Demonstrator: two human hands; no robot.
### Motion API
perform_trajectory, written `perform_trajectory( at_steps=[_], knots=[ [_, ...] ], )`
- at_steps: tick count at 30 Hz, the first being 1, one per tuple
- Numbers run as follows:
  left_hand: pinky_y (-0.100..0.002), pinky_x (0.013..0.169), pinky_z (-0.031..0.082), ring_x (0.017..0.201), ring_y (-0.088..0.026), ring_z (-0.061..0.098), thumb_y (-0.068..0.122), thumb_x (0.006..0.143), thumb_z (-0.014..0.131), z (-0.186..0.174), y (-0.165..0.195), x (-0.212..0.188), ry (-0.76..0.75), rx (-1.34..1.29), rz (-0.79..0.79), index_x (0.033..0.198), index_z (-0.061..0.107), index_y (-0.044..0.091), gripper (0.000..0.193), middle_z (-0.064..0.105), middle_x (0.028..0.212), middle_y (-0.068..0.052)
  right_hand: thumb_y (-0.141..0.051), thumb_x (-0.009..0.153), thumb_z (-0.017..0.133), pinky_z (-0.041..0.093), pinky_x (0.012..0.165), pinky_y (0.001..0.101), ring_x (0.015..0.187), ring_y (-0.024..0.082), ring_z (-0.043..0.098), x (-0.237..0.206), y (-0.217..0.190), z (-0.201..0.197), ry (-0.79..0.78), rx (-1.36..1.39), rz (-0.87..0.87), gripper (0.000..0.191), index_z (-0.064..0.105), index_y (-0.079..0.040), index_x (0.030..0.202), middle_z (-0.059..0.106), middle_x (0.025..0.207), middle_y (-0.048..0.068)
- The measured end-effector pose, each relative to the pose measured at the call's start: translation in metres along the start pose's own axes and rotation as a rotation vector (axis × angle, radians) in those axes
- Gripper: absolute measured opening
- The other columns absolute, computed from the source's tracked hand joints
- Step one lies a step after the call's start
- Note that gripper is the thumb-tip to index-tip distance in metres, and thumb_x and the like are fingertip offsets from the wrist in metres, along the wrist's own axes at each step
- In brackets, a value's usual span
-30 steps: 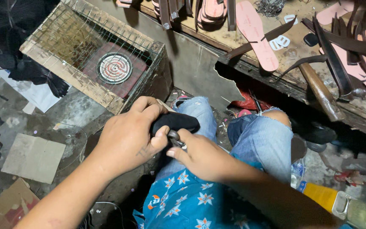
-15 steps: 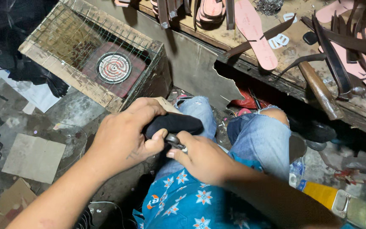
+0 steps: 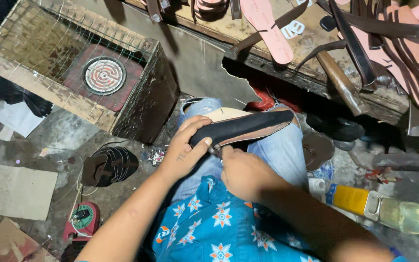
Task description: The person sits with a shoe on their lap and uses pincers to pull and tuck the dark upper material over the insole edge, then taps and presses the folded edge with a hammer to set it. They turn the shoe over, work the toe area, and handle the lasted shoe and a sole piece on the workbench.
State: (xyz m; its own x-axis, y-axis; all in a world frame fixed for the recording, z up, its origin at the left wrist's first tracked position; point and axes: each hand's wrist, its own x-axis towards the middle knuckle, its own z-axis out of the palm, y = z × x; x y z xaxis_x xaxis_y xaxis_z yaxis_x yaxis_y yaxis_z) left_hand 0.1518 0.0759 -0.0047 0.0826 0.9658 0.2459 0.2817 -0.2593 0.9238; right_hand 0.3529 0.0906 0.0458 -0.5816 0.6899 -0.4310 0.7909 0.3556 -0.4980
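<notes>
My left hand (image 3: 185,148) grips the near end of a black shoe sole (image 3: 248,127) with a pale insole edge, laid across my knees in light blue jeans (image 3: 280,150). My right hand (image 3: 243,172) is closed just below the sole's near end, pinching a small metal tool (image 3: 216,151) against it; the tool is mostly hidden by my fingers. The sole points right, its far end over my right knee.
A wire-mesh wooden box (image 3: 73,73) with a round coil heater (image 3: 104,75) stands at left. A workbench (image 3: 316,53) above carries pink soles (image 3: 267,29), dark straps and a hammer (image 3: 340,82). A glue bottle (image 3: 374,206), dark strap bundle (image 3: 110,165) and cardboard pieces (image 3: 18,191) lie on the floor.
The view has shifted and the sole now lies stretched out to the right across my knees, showing its full length. Both hands remain at its near end.
</notes>
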Motion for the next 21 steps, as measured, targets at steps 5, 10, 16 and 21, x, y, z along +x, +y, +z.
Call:
perform_trajectory(
  at_steps=[5, 10, 16, 21],
  knots=[
    [-0.04, 0.116, 0.041, 0.134, -0.036, 0.056, 0.013, 0.098, 0.061, 0.001, 0.0, -0.004, -0.012, 0.098, 0.02, 0.132, 0.057, -0.002, 0.038, 0.058, 0.14, -0.021, -0.021, 0.09, 0.057, 0.049, 0.087, 0.0512, 0.1, 0.044, 0.065, 0.009, 0.018, 0.004, 0.006, 0.226, -0.145, 0.033, 0.054, 0.002, 0.113, 0.067, 0.102, 0.027],
    [-0.04, 0.115, 0.043, 0.135, -0.038, 0.056, 0.015, 0.099, 0.058, 0.0, 0.008, -0.006, -0.029, 0.201, 0.028, 0.135, 0.054, -0.001, 0.039, 0.054, 0.144, -0.021, -0.025, 0.089, 0.058, 0.049, 0.088, 0.0502, 0.103, 0.044, 0.064, 0.012, 0.027, -0.004, -0.076, 0.328, -0.132, 0.043, 0.053, 0.001, 0.122, 0.067, 0.104, 0.027],
    [-0.042, 0.114, 0.041, 0.137, -0.039, 0.053, 0.018, 0.098, 0.06, 0.005, 0.014, -0.002, -0.001, 0.171, -0.026, 0.135, 0.056, 0.0, 0.041, 0.051, 0.147, -0.023, -0.018, 0.09, 0.057, 0.049, 0.088, 0.0482, 0.099, 0.041, 0.065, 0.003, 0.02, 0.007, 0.014, 0.057, -0.092, 0.035, 0.053, 0.003, 0.118, 0.066, 0.101, 0.024],
    [-0.039, 0.113, 0.043, 0.136, -0.036, 0.056, 0.023, 0.095, 0.067, 0.01, 0.012, 0.004, 0.042, 0.184, -0.07, 0.131, 0.06, 0.001, 0.043, 0.055, 0.144, -0.021, -0.013, 0.084, 0.063, 0.051, 0.087, 0.044, 0.099, 0.035, 0.065, -0.02, 0.025, 0.005, 0.163, -0.148, -0.242, 0.035, 0.06, -0.001, 0.116, 0.065, 0.1, 0.016]
  ],
)
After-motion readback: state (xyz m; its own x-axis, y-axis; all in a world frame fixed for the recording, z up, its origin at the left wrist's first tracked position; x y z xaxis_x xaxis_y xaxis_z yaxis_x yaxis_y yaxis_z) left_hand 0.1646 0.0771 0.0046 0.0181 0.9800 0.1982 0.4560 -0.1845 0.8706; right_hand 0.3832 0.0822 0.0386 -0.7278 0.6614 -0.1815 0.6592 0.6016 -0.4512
